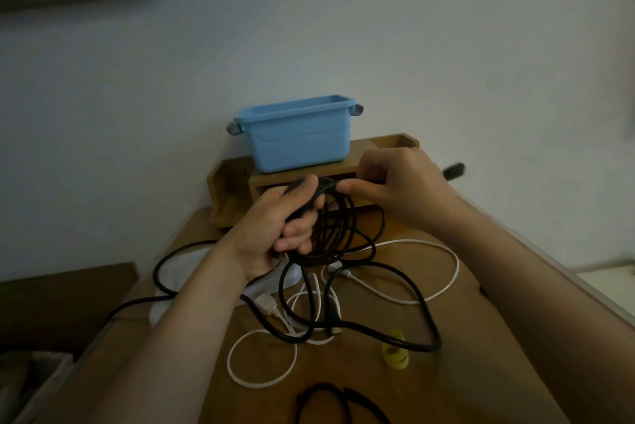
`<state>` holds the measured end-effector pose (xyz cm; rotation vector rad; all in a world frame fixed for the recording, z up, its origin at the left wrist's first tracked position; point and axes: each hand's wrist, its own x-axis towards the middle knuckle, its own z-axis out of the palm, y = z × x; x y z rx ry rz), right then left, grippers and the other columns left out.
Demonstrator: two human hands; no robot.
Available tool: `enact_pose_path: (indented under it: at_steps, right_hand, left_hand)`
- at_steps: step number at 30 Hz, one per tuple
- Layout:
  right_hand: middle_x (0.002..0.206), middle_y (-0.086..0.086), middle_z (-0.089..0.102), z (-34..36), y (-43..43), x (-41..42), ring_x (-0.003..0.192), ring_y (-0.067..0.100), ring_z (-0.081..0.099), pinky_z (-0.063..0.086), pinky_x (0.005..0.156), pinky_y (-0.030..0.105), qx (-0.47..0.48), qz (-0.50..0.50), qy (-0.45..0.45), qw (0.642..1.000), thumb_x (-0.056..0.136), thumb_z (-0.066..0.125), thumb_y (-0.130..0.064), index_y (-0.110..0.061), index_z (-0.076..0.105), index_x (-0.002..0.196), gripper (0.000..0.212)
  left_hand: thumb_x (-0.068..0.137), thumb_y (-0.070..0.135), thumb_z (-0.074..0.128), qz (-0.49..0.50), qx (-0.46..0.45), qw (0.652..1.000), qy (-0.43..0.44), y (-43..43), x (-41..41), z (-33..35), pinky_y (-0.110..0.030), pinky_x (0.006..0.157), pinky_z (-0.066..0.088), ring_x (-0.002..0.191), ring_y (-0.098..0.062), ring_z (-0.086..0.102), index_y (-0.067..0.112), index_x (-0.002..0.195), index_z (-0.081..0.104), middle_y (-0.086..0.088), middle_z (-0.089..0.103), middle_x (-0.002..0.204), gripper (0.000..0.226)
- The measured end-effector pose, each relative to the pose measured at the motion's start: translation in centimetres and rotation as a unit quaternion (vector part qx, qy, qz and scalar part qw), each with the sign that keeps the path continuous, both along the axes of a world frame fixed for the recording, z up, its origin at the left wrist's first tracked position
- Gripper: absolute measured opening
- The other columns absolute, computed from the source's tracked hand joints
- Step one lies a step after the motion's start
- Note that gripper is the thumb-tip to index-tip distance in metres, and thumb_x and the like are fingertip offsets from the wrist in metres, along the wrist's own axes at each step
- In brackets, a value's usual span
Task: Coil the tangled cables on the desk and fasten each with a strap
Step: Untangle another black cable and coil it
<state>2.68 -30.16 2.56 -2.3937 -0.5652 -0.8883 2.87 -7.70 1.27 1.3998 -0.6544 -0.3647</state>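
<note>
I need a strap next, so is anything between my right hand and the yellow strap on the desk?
Yes: a loose black cable lies across the yellow strap. Nothing else visible is between it and your right hand, which is pinching the coiled cable.

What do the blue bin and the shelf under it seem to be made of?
Blue bin: likely plastic, smooth and matte, with a moulded rim and even colour. Shelf: apparently wood, brown flat boards; the dim light hides any grain.
</note>
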Motion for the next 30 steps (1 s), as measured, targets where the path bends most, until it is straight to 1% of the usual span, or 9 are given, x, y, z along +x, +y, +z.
enact_pose_path:
  at_steps: [3, 6, 10, 13, 15, 19, 22, 25, 30]
  right_hand:
    - [0.06, -0.007, 0.054, -0.6, -0.4, 0.4, 0.055, 0.011, 0.053, 0.041, 0.051, 0.029, -0.002, 0.022, 0.013, 1.0, 0.087, 0.047, -0.067, -0.029, 0.062, 0.078, 0.042]
    - [0.065, -0.009, 0.057, -1.1, -0.9, 0.9, 0.058, 0.01, 0.055, 0.046, 0.056, 0.034, 0.028, 0.052, 0.026, 0.998, 0.102, 0.054, -0.038, -0.039, 0.058, 0.088, 0.015]
    - [0.073, 0.0, 0.061, -1.6, -0.8, 0.8, 0.061, 0.009, 0.057, 0.052, 0.06, 0.027, 0.123, 0.08, 0.109, 0.983, 0.107, 0.047, -0.021, -0.018, 0.066, 0.105, 0.019]
    - [0.084, 0.006, 0.068, -2.1, 0.6, 0.3, 0.066, 0.008, 0.064, 0.056, 0.064, 0.022, 0.182, 0.101, 0.206, 0.956, 0.109, 0.043, -0.018, -0.019, 0.064, 0.119, 0.024]
    - [0.093, 0.01, 0.072, -2.6, 2.0, -0.1, 0.073, 0.013, 0.069, 0.059, 0.067, 0.024, 0.216, 0.135, 0.298, 0.92, 0.109, 0.042, -0.016, -0.018, 0.063, 0.124, 0.026]
    - [0.107, 0.013, 0.075, -3.2, 4.8, -1.1, 0.089, 0.027, 0.074, 0.062, 0.077, 0.034, 0.304, 0.238, 0.456, 0.802, 0.108, 0.042, -0.009, -0.013, 0.061, 0.127, 0.027]
    - [0.11, 0.01, 0.076, -3.1, 5.7, -1.6, 0.102, 0.031, 0.073, 0.062, 0.085, 0.038, 0.356, 0.296, 0.49, 0.739, 0.102, 0.046, 0.001, -0.008, 0.061, 0.125, 0.029]
    - [0.135, 0.019, 0.063, -2.6, 5.4, -2.0, 0.12, 0.037, 0.064, 0.058, 0.093, 0.044, 0.392, 0.374, 0.508, 0.67, 0.095, 0.054, -0.008, -0.007, 0.054, 0.139, 0.044]
    - [0.14, 0.015, 0.061, -2.6, 6.1, -2.4, 0.122, 0.04, 0.063, 0.055, 0.096, 0.05, 0.422, 0.361, 0.497, 0.667, 0.1, 0.061, -0.03, -0.018, 0.053, 0.144, 0.046]
  left_hand:
    - [0.083, 0.045, 0.079, -0.052, -0.086, 0.993, 0.062, 0.7, 0.8, -0.3, -0.015, 0.039, 0.038, 0.028, 0.0, 0.037, 0.016, 0.08, 0.059, 0.01, 0.04, 0.044, 0.036]
    - [0.083, 0.043, 0.076, -0.069, -0.177, 0.976, 0.108, 1.1, 1.5, -0.2, -0.012, 0.037, 0.04, 0.031, -0.002, 0.044, 0.018, 0.075, 0.059, 0.009, 0.045, 0.048, 0.032]
    - [0.09, 0.043, 0.063, -0.044, -0.278, 0.949, 0.143, 1.3, 1.8, 0.1, -0.011, 0.039, 0.042, 0.043, -0.002, 0.049, 0.021, 0.071, 0.057, 0.009, 0.048, 0.052, 0.03]
    - [0.091, 0.043, 0.062, 0.001, -0.322, 0.935, 0.15, 1.2, 1.9, 0.2, -0.01, 0.038, 0.04, 0.041, -0.002, 0.046, 0.021, 0.073, 0.055, 0.01, 0.044, 0.051, 0.029]
    - [0.093, 0.043, 0.06, 0.026, -0.341, 0.927, 0.156, 0.9, 1.9, 0.3, -0.01, 0.036, 0.038, 0.038, -0.003, 0.043, 0.021, 0.073, 0.055, 0.01, 0.042, 0.051, 0.03]
    - [0.094, 0.042, 0.056, 0.033, -0.369, 0.913, 0.171, 0.4, 1.8, 0.2, -0.011, 0.031, 0.035, 0.035, -0.003, 0.039, 0.02, 0.075, 0.054, 0.01, 0.04, 0.05, 0.03]
    - [0.096, 0.041, 0.055, 0.038, -0.376, 0.91, 0.168, 0.0, 1.7, 0.1, -0.012, 0.031, 0.034, 0.035, -0.003, 0.037, 0.02, 0.077, 0.052, 0.01, 0.038, 0.051, 0.028]
    - [0.097, 0.04, 0.055, 0.073, -0.372, 0.912, 0.153, -0.5, 1.2, 0.2, -0.011, 0.034, 0.034, 0.038, -0.003, 0.036, 0.02, 0.077, 0.051, 0.01, 0.037, 0.052, 0.028]
    - [0.096, 0.042, 0.064, 0.281, -0.209, 0.937, 0.018, -1.5, 0.5, -0.5, -0.034, 0.068, 0.053, 0.062, -0.014, 0.054, 0.023, 0.069, 0.054, 0.003, 0.053, 0.065, 0.034]
